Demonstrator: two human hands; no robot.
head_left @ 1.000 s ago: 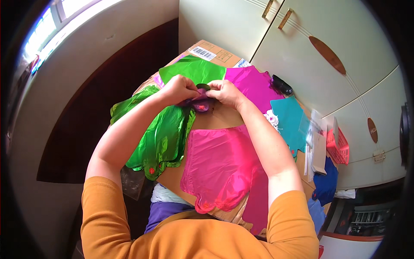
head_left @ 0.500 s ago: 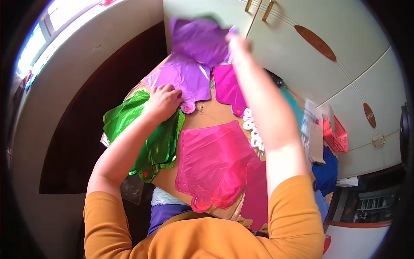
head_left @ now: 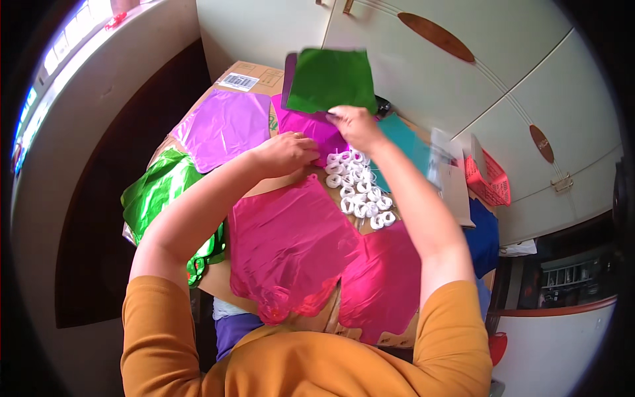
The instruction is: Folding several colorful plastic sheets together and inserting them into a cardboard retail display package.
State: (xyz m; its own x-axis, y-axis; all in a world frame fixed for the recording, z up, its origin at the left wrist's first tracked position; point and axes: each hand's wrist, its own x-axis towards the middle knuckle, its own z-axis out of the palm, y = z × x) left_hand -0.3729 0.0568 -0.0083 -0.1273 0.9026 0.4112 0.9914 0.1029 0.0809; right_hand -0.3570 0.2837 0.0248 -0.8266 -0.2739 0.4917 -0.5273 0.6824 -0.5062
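Observation:
My right hand (head_left: 359, 127) grips a small stack of flat foil balloons by the lower edge, raised over the far part of the cardboard-topped surface. A dark green foil balloon (head_left: 334, 81) faces me, with a dark purple foil balloon (head_left: 289, 81) showing behind its left edge. Below it, my left hand (head_left: 289, 153) has its fingers bent on the lower part of a magenta foil balloon (head_left: 305, 127); the fingertips are partly hidden. To the left lies a light purple foil balloon (head_left: 225, 126). Nearest me spread pink foil balloons (head_left: 291, 238).
Coils of white ribbon (head_left: 357, 188) lie right of the middle. Bright green foil balloons (head_left: 159, 188) rest on the left, teal ones (head_left: 405, 147) and blue ones (head_left: 481, 233) on the right. A red basket (head_left: 488, 177) stands by the pale cabinet (head_left: 430, 73). Cardboard (head_left: 261, 71) lies underneath.
My right hand has swung the stack rightward and nearer, turning its green face toward me. My left hand has left the light purple balloon and moved right to the magenta one. The view has shifted.

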